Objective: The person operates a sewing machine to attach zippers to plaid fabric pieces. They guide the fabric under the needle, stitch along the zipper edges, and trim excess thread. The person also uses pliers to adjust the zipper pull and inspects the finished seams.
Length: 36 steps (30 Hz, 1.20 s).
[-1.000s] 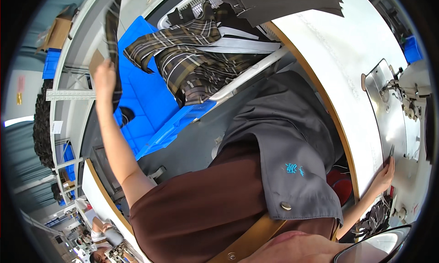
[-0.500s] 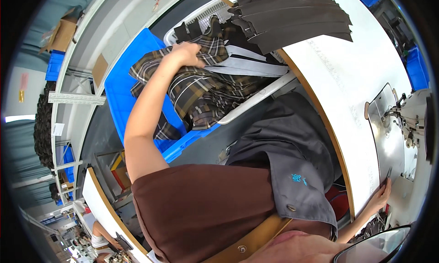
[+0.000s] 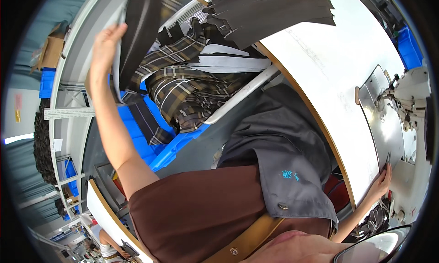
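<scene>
Running out of view, dark fabric (image 3: 138, 38) partly hides a blue bin (image 3: 178, 146).

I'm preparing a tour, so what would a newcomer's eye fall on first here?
Probably the dark fabric that the left hand holds up at upper left, near the bright blue bin. Next, the heap of plaid cloth left of centre; then the sewing machine at far right.

Blue embroidered characters (image 3: 288, 174) on grey apron (image 3: 292, 144); white label (image 3: 56, 145) on shelving (image 3: 68, 113), illegible.
</scene>
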### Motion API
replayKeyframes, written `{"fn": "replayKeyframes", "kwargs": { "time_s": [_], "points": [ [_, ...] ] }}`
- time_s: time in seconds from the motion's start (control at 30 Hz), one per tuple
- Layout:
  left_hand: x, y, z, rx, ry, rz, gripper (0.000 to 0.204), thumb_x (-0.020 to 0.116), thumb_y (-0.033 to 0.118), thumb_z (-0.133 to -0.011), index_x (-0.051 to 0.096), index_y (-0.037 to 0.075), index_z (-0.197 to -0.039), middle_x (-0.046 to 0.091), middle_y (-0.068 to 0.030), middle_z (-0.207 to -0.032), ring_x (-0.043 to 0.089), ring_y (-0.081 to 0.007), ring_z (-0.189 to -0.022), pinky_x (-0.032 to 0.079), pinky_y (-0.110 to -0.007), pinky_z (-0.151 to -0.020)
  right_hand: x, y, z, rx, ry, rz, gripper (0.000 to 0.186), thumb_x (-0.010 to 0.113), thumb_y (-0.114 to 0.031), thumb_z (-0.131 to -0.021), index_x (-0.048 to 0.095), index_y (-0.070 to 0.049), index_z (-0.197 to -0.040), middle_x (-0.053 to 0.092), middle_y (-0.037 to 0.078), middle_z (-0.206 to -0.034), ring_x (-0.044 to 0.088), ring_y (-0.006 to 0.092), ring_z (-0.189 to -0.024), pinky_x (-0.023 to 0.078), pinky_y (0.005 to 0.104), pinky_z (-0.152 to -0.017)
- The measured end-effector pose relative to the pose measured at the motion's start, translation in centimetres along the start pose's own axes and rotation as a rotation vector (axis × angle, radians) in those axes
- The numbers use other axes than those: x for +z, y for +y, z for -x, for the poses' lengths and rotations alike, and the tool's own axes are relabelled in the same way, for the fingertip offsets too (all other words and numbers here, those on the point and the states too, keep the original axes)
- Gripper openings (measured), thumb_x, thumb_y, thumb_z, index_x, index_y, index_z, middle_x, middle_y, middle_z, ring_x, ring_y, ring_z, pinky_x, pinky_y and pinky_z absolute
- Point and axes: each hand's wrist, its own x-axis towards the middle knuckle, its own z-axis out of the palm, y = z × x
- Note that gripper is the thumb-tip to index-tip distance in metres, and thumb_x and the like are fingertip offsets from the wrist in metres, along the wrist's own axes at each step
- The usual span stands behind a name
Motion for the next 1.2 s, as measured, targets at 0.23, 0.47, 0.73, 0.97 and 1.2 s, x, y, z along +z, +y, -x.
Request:
{"fn": "replayKeyframes", "kwargs": {
  "time_s": [0.23, 0.47, 0.73, 0.97, 1.2],
  "points": [
    [13.8, 16.8, 6.1, 0.991, -0.086, -0.603, 0.023, 0.052, 0.019, -0.093, 0.062, 0.001, -0.084, 0.058, -0.0119, -0.064, 0.059, -0.0188, -0.055, 0.042, -0.033, -0.05, -1.6, -4.5, 0.1, -0.213, 0.136, 0.302, 0.032, 0.06, -0.009, -0.087, 0.062, -0.009, -0.118, 0.058, 0.013, -0.125, 0.053, 0.0345, -0.116, 0.043, 0.0432, -0.096],
    [34.7, 22.3, 9.6, 1.061, -0.617, -0.185, 0.029, 0.056, 0.025, -0.084, 0.064, -0.001, -0.074, 0.064, -0.0188, -0.065, 0.066, -0.0329, -0.065, 0.052, -0.041, -0.058, -2.0, -16.7, 2.1, -0.261, -0.141, -0.341, 0.04, 0.062, 0.002, -0.079, 0.061, -0.005, -0.118, 0.054, 0.014, -0.129, 0.049, 0.0318, -0.12, 0.038, 0.0401, -0.101],
    [31.9, 17.8, 7.9, 0.473, -0.757, 0.838, 0.025, 0.062, 0.012, -0.09, 0.064, -0.002, -0.111, 0.067, -0.0061, -0.084, 0.062, -0.0095, -0.074, 0.049, -0.022, -0.067, 0.5, -21.8, 1.5, -0.297, -0.159, -0.599, 0.04, 0.068, -0.002, -0.078, 0.061, -0.004, -0.117, 0.056, 0.013, -0.127, 0.056, 0.0313, -0.111, 0.045, 0.0386, -0.093],
    [26.3, 9.6, 11.2, 0.38, -0.408, 0.493, 0.008, 0.071, 0.004, -0.081, 0.067, -0.002, -0.085, 0.066, -0.0055, -0.081, 0.06, -0.0103, -0.072, 0.047, -0.023, -0.069, 1.1, -21.7, 0.7, -0.332, -0.143, -0.461, 0.038, 0.069, -0.002, -0.077, 0.062, -0.004, -0.114, 0.056, 0.013, -0.126, 0.053, 0.0314, -0.114, 0.043, 0.0386, -0.096],
    [27.7, 9.0, 13.5, 0.506, -0.304, 0.487, 0.017, 0.071, 0.002, -0.08, 0.069, 0.001, -0.096, 0.063, -0.007, -0.094, 0.059, -0.015, -0.089, 0.046, -0.027, -0.081, -0.8, -8.3, -0.2, 0.004, 0.112, 0.002, 0.033, 0.058, -0.013, -0.09, 0.058, -0.004, -0.123, 0.056, 0.016, -0.127, 0.05, 0.0319, -0.122, 0.039, 0.039, -0.101]
  ]
}}
